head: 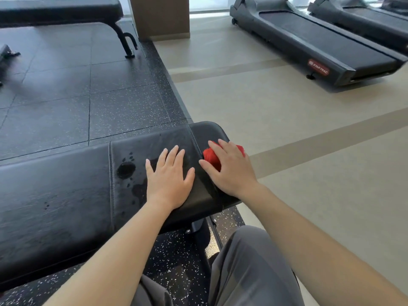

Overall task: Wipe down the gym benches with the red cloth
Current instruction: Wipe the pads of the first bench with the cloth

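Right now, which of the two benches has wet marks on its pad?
The near bench, which the left hand rests on: dark drops and blotches lie beside that hand. The far bench, top left, shows no such marks.

black speckled rubber floor tiles (66, 102) ahead-left of the fingers (174, 154), seams visible. smooth beige vinyl floor (265, 102) ahead-right of them, crossed by darker tan stripes (309, 143). far ahead-right: near dark grey treadmill (309, 38) with a red oval star trac badge (318, 67), second treadmill (364, 21) just beside it. square brown pillar (160, 16) far ahead. bright daylight from a window strip (209, 3) right of the pillar.
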{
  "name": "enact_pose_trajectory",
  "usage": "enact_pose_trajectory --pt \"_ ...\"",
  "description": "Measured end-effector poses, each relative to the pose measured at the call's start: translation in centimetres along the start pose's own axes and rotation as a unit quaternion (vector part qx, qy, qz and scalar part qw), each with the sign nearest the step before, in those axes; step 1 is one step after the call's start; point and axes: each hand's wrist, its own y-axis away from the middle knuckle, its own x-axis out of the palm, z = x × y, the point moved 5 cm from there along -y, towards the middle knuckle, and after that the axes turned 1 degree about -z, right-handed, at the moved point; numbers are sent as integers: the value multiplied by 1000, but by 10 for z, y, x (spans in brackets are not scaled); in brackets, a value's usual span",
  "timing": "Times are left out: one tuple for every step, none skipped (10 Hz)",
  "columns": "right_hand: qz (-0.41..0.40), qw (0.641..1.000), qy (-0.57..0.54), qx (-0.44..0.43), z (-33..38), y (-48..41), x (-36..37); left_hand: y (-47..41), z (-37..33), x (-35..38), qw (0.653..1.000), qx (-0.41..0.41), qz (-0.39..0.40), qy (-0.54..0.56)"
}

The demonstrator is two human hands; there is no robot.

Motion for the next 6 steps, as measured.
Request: enact_pose_trajectory --pt "-39 998 29 31 4 -3 6 0 1 0 1000 3 -3 -4" --pt "-82 997 4 2 1 3 4 0 2 1 1000 4 -2 -2" --pt "-92 995 3 -29 -4 14 8 0 2 1 1000 5 -3 1" --pt "-56 998 3 -19 -9 -3 12 0 2 1 1000 4 -5 2" --pt "-32 999 -8 -12 -8 -24 10 -1 2 1 1000 4 -4 0" --pt "-34 999 -25 -23 -10 -13 8 1 2 1 1000 3 -2 0"
